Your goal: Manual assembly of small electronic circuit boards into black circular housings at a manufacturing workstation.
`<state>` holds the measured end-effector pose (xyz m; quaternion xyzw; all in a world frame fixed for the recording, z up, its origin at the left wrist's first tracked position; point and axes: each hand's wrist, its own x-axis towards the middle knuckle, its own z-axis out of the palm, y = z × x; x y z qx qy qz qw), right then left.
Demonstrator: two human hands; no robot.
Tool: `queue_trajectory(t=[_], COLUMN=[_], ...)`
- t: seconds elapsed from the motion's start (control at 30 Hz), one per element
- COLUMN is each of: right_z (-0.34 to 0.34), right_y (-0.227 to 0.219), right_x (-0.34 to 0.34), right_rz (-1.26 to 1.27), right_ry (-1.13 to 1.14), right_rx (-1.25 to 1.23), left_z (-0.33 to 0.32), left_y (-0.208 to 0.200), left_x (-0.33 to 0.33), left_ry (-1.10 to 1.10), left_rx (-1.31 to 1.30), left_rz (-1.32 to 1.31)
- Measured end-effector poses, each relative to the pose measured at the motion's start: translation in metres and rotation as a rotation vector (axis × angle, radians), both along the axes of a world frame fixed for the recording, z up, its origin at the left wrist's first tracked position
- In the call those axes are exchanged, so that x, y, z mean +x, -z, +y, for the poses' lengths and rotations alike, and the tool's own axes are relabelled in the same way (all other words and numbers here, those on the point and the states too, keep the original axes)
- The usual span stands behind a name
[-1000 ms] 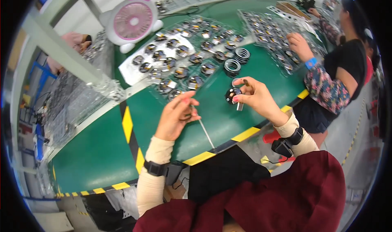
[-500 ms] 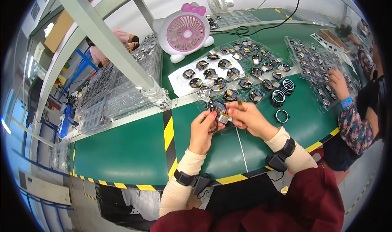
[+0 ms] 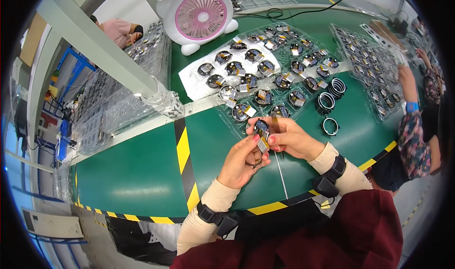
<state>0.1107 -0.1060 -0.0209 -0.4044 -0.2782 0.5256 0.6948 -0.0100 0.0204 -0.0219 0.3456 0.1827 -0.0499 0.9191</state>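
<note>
Pinched upright between my two hands is a small round black electronic module (image 3: pixel 261 128) with a silver-and-yellow tab hanging from its lower side. My left hand (image 3: pixel 240 161) closes thumb and fingers on its left edge; a thin dark loop (image 3: pixel 255 164) shows by those fingers, its kind unclear. On the other edge, my right hand (image 3: pixel 295 137) presses thumb and forefinger to the module. A slim brownish strip (image 3: pixel 275 121), perhaps a tool, sticks up from the right hand's fingers. Just beyond lies a clear plastic tray (image 3: pixel 233 123) of similar round modules.
More modules lie on a white sheet (image 3: pixel 191 82). Black rings (image 3: pixel 330 126) stand on the green table to the right. A pink-and-white fan (image 3: pixel 201 18) and a grey post (image 3: pixel 102 46) rise behind. At right, a co-worker's hand (image 3: pixel 406 82) is over another tray (image 3: pixel 374 74).
The module has turned more upright, and my right fingers have closed against its edge. The view has shifted slightly. The co-worker's hand has lifted away from the tray's modules.
</note>
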Motion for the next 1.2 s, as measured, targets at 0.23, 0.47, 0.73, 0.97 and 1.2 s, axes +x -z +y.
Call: queue_trajectory(t=[0.23, 0.47, 0.73, 0.97, 1.2], right_z=[-0.002, 0.003, 0.004, 0.003, 0.002], right_y=[0.003, -0.001, -0.001, 0.000, 0.001], right_x=[0.002, -0.015, -0.030, -0.032, -0.037], right_rz=[0.131, -0.139, -0.739, -1.111, -1.233], right_ry=[0.202, 0.375, 0.678, 0.813, 0.786], right_rx=[0.113, 0.079, 0.034, 0.028, 0.129], left_z=[0.007, 0.005, 0.001, 0.010, 0.006], left_y=[-0.012, 0.011, 0.013, 0.022, 0.020], left_x=[0.007, 0.008, 0.010, 0.010, 0.007], left_ry=[-0.146, -0.140, -0.035, -0.066, -0.073], left_rx=[-0.318, -0.325, -0.210, -0.088, -0.053], left_rz=[-0.210, -0.274, -0.371, -0.369, -0.405])
